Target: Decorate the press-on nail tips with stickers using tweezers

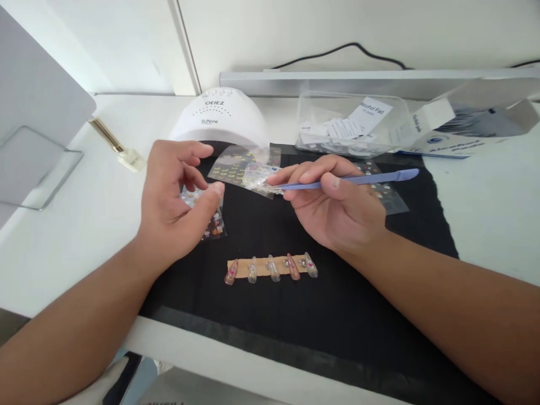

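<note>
My right hand grips slim blue-purple tweezers, their fine metal tip pointing left over a small clear sticker sheet. Whether the tip touches the sheet, I cannot tell. To the left, my left hand is raised with its fingers curled loosely and thumb apart, holding nothing. Beneath it lie some patterned sticker sheets, partly hidden. Nearer to me, several press-on nails, clear and pinkish, stand in a row on a tan strip.
A black cloth covers the middle of the white table. Behind it stand a white nail lamp, a clear bin of alcohol pads and an opened box. A polish bottle is at left; more sheets lie at right.
</note>
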